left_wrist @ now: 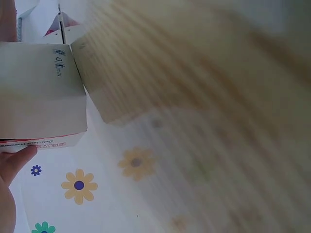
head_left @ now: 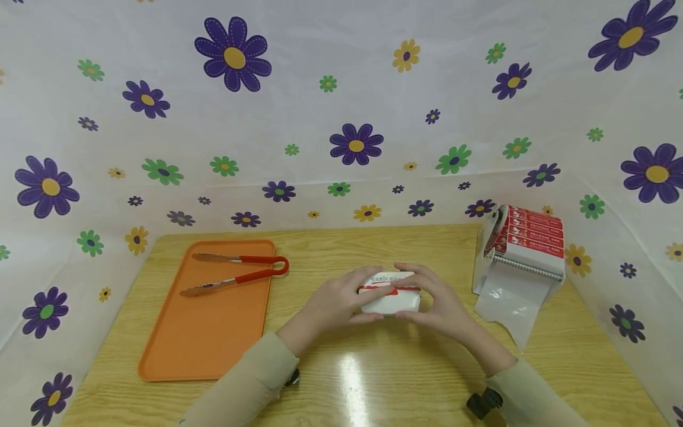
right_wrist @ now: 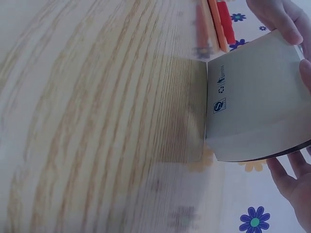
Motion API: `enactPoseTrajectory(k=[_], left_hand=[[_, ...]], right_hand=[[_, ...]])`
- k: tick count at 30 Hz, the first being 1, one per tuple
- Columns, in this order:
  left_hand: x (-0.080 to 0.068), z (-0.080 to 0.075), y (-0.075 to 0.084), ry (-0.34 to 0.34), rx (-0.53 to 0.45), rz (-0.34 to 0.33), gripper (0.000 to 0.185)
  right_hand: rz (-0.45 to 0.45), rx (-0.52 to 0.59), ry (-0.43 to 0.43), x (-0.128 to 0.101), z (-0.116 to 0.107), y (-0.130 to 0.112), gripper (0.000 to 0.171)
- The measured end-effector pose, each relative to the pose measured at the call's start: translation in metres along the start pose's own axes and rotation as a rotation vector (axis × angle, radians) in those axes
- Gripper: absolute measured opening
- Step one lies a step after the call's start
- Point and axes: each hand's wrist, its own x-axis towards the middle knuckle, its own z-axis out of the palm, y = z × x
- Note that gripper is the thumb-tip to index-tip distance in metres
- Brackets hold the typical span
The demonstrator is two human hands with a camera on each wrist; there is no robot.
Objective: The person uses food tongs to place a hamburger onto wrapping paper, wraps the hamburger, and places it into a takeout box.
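Observation:
Between both hands, a white paper hamburger box (head_left: pixel 392 303) with red and green print stands on the wooden table, its lid down. My left hand (head_left: pixel 336 298) grips the left side, fingers over the top and thumb at the near side. On the right side, my right hand (head_left: pixel 439 301) holds the box the same way, with its thumb low on the near side. The left wrist view shows the box's plain side wall (left_wrist: pixel 43 92) with "Delicious Hamburger" printed along the lid edge. From the right wrist view, its near wall (right_wrist: pixel 255 102) carries small blue marks. The contents are hidden.
An orange tray (head_left: pixel 213 338) lies at the left, with red-handled tongs (head_left: pixel 256 276) on it. At the right stands a dispenser (head_left: pixel 482 261) holding a roll of red-and-white printed wrap (head_left: pixel 533 237), its loose end hanging down. A flowered cloth (head_left: pixel 299 107) surrounds the table (head_left: pixel 320 237).

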Motion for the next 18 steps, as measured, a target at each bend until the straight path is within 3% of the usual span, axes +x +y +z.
enactPoseTrajectory(k=[3,10,18], left_hand=[[-0.0006,0.0004,0.0000,0.006,-0.003,0.007,0.059],[-0.0026,0.0004,0.0011,-0.013,-0.057,-0.049,0.051],[-0.0024,0.0005,0.0023,0.000,-0.028,-0.049,0.051]], right_hand=[[-0.001,-0.002,0.001,0.0000,-0.0005,-0.0002,0.052],[0.025,0.003,-0.005,0.0011,0.0000,-0.0010,0.048],[0.024,0.038,-0.002,0.0000,0.0009,-0.0007,0.039]])
